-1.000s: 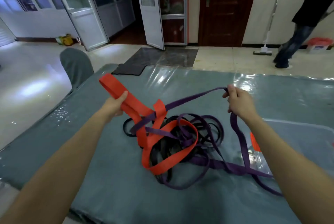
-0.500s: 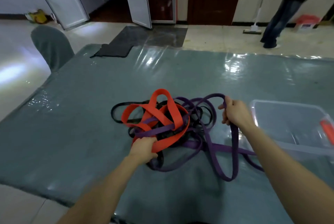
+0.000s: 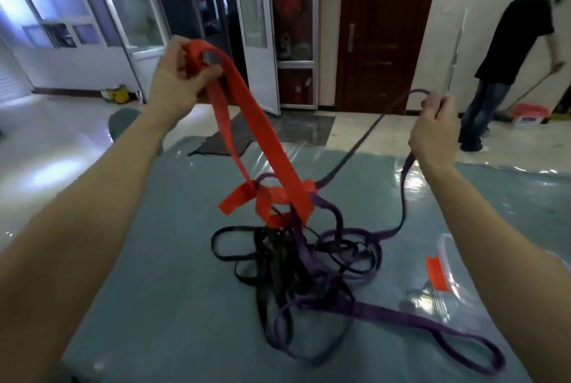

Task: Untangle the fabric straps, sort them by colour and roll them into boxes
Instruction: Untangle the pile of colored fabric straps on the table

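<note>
High above the counter (image 3: 160, 259), the left hand (image 3: 177, 79) is closed tight around the top of the red strap (image 3: 259, 135). The strap is bunched in the fist, and two red bands hang down from it, slanting to the right. Lower down the red strap is knotted up with the others, and that knot hangs just over the pile.

Off to the right, the right hand (image 3: 434, 132) is up too, but a bit lower than the left one. Its fingers are pinched shut on the purple strap (image 3: 352, 153). One part of the purple strap runs tight from this hand down to the red knot. Another part drops from the hand and curves down to the pile.

The pile sits on the grey-blue counter, between the two arms and below both hands. In it the black strap (image 3: 275, 262) lies in loops, mixed with more purple loops. A long purple loop trails out on the counter toward the right arm.

A clear box (image 3: 438, 299) stands on the counter at the right, partly hidden by the right arm. There is a small red thing (image 3: 435, 273) on it, but I cannot tell what it is.

Far back on the right, a person (image 3: 506, 51) in dark clothes is bent over the floor.
</note>
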A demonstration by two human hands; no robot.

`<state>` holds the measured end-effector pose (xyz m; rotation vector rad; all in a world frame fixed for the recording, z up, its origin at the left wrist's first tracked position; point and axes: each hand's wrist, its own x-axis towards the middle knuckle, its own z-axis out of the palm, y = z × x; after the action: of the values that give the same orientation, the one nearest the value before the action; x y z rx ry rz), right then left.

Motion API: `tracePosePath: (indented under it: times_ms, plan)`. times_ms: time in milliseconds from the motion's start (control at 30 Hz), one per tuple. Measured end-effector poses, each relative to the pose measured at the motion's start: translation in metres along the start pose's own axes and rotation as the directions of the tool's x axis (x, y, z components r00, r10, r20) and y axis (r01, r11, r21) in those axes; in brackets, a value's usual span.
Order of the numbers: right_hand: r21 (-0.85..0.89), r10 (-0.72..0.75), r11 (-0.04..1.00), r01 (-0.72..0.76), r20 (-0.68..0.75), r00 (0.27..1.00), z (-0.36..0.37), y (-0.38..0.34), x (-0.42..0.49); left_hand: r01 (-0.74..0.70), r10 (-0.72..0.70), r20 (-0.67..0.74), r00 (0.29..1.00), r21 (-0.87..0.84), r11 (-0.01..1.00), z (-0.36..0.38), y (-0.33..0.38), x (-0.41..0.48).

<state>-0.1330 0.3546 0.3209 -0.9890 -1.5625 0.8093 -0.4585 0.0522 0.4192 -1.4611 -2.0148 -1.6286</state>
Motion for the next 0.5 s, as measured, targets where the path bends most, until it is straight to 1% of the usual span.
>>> tracePosePath:
  times_ms: [67, 133, 167, 200, 267, 333, 367, 433, 500]
  plan:
    - [0.001, -0.010, 1.000, 0.010, -0.015, 1.000, -0.012, -0.007, 0.009, -0.027, 0.028, -0.055, 0.998, 0.034, 0.999, -0.020, 0.010, 0.012]
    - [0.012, -0.009, 1.000, 0.011, -0.130, 0.991, -0.024, -0.005, 0.016, -0.032, 0.035, -0.160, 0.986, 0.022, 0.999, -0.043, 0.009, 0.021]
    - [0.006, 0.006, 1.000, -0.005, -0.158, 0.987, -0.029, -0.004, 0.018, -0.032, 0.035, -0.194, 0.980, 0.020, 0.999, -0.054, 0.007, 0.023]
    - [-0.013, 0.019, 1.000, -0.021, -0.138, 0.990, -0.033, 0.000, 0.018, -0.015, 0.021, -0.210, 0.977, 0.030, 0.999, -0.063, 0.006, 0.023]
    - [-0.029, 0.001, 1.000, -0.004, -0.096, 0.995, -0.036, 0.007, 0.013, 0.035, -0.024, -0.231, 0.973, 0.046, 0.998, -0.075, -0.006, 0.020]
    - [-0.009, 0.007, 1.000, -0.008, -0.126, 0.992, -0.034, 0.014, 0.002, 0.126, -0.112, -0.206, 0.972, 0.056, 0.990, -0.077, -0.032, 0.007]
    - [-0.023, 0.032, 0.999, -0.034, -0.080, 0.996, -0.030, 0.022, -0.006, 0.181, -0.169, -0.160, 0.973, 0.063, 0.981, -0.072, -0.050, -0.003]
    - [-0.082, 0.077, 0.994, -0.069, 0.100, 0.992, -0.019, 0.041, -0.026, 0.276, -0.268, -0.076, 0.960, 0.123, 0.953, -0.056, -0.089, -0.032]
    - [-0.115, 0.142, 0.986, -0.120, 0.205, 0.969, -0.011, 0.065, -0.048, 0.377, -0.389, -0.013, 0.921, 0.286, 0.881, -0.038, -0.126, -0.071]
